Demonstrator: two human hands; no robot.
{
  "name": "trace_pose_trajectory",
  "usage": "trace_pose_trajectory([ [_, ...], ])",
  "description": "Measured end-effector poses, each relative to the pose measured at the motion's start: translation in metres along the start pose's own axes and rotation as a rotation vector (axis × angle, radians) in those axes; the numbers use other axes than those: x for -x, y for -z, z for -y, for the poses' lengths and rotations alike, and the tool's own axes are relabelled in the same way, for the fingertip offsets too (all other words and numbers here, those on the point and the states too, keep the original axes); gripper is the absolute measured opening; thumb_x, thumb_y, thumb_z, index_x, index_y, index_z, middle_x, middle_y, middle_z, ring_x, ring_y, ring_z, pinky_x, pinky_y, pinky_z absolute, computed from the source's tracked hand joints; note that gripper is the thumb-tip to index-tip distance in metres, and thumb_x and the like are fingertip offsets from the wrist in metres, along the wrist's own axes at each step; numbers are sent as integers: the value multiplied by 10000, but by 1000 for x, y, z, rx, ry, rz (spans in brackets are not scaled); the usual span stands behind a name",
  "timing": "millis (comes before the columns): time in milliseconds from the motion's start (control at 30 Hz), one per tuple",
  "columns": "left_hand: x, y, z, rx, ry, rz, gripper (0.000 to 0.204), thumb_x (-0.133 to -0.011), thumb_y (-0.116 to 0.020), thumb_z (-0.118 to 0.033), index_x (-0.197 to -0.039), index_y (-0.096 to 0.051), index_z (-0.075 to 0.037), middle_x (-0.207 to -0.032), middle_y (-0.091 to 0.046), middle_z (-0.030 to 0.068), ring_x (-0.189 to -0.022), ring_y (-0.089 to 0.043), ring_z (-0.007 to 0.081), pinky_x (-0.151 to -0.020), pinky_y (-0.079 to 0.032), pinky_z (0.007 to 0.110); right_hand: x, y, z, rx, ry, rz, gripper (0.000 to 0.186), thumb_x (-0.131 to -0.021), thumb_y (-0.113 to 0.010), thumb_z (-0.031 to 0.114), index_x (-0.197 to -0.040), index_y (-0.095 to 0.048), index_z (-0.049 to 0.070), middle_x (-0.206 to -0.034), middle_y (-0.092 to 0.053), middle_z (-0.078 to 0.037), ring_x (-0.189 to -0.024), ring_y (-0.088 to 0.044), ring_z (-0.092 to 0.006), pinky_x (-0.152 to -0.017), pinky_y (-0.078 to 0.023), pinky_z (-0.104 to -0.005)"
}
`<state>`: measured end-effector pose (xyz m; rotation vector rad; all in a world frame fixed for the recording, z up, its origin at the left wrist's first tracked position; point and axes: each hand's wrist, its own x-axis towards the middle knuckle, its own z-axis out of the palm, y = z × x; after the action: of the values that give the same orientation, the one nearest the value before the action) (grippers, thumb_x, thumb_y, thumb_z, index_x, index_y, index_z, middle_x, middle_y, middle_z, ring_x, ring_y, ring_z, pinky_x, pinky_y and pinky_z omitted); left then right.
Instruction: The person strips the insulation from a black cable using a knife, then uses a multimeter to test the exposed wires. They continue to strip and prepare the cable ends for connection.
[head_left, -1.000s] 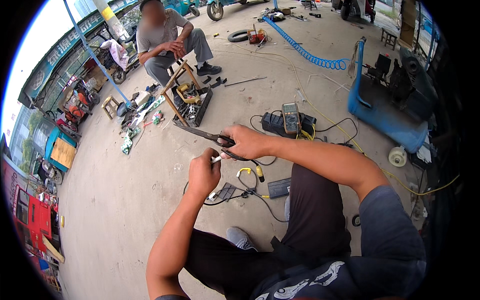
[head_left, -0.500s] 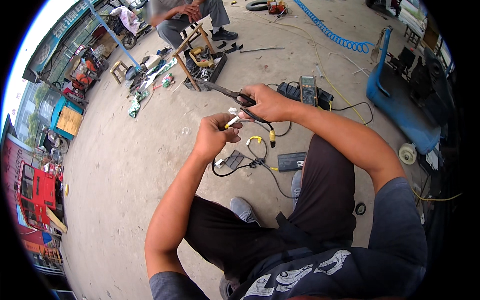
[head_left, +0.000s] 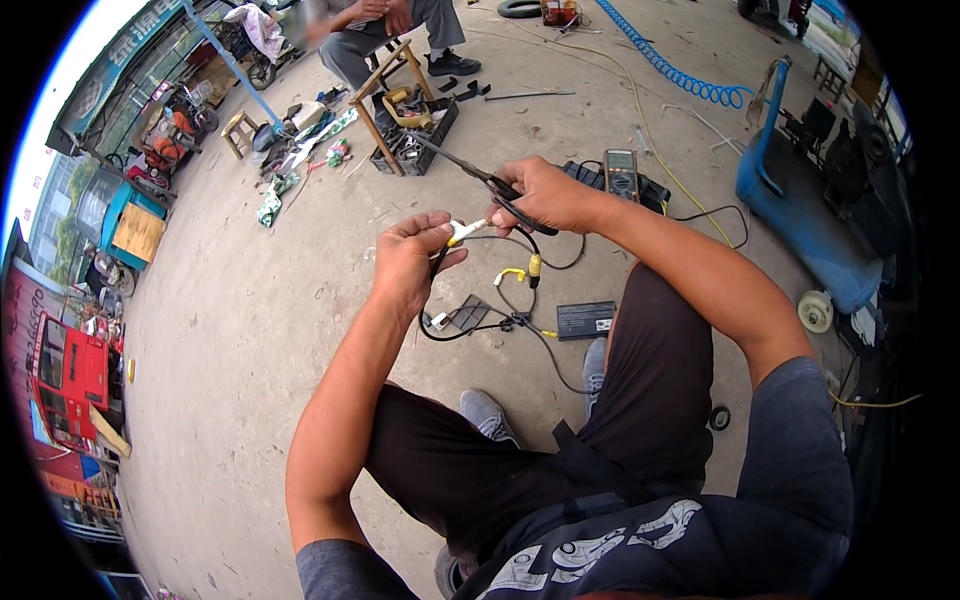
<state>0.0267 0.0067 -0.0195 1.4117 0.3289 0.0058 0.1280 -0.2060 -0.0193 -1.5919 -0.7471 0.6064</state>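
My left hand [head_left: 405,262] pinches a black cable at a white and yellow wrapped section [head_left: 466,232], thumb and forefinger closed at its left end. With its fingertips, my right hand [head_left: 548,196] touches the right end of that wrapping. It also grips a pair of scissors [head_left: 468,172] by the dark handles, blades pointing up and left, away from the cable. Below the right hand hangs a yellow connector [head_left: 534,268] on the cable. Black leads, another yellow plug [head_left: 511,275] and a flat black box [head_left: 586,321] lie on the ground between the hands and my feet.
A multimeter [head_left: 620,176] leans by black boxes beyond my right forearm. Ahead, a person [head_left: 375,35] sits behind a wooden frame [head_left: 372,122] and a parts crate [head_left: 432,148]. At right stand a blue vehicle part [head_left: 800,225] and a coiled blue hose [head_left: 690,82].
My left hand has shifted slightly up and left, and more of the wrapped section shows between the hands. The right hand has moved a little right, still holding the scissors.
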Motion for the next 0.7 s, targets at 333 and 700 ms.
trace_pose_trajectory([
  [333, 6, -2, -5, -77, -141, -7, 234, -929, -586, -14, -1158, -612, 23, -966, -616, 78, -821, -639, 167, -714, -619, 327, -4, 2, -8, 28, 29, -69, 276, -801, -760, 79, -983, -600, -54, -900, -699, -115, -789, -686, -155, -722, -550, -272],
  [700, 2, -2, 7, -518, -229, 141, 238, -941, -664, -122, -1130, -646, 22, -814, -612, 24, -712, -583, 96, -545, -501, 252, -8, -5, -14, -82, 53, -158, 192, -815, -749, 39, -909, -606, -47, -773, -653, -84, -712, -673, -138, -623, -514, -270],
])
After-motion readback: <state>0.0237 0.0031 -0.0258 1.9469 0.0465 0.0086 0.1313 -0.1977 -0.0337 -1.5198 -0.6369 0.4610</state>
